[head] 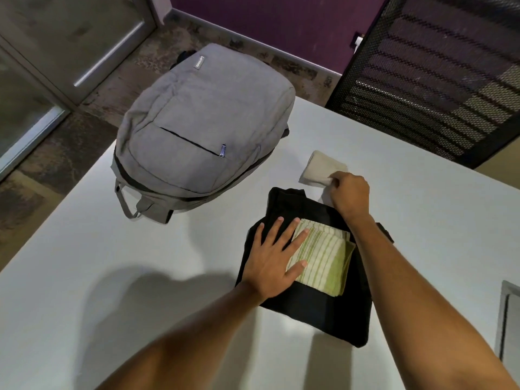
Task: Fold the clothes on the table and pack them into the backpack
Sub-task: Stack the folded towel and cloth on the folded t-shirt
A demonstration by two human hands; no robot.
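Note:
A grey backpack (197, 130) lies flat on the far left part of the white table (98, 263), its zippers closed. A folded black garment (318, 308) lies in front of me, with a folded green-and-white striped cloth (323, 260) on top of it. My left hand (277, 257) rests flat on the black garment, fingers straight, its fingertips touching the striped cloth's left edge. Beyond the black garment lies a small folded beige cloth (320, 167). My right hand (350, 194) pinches that beige cloth at its near corner with curled fingers.
A black mesh chair back (439, 74) stands at the table's far right edge. A grey flat object (509, 327) lies at the right edge of the table. Patterned floor and a glass door show past the left side of the table.

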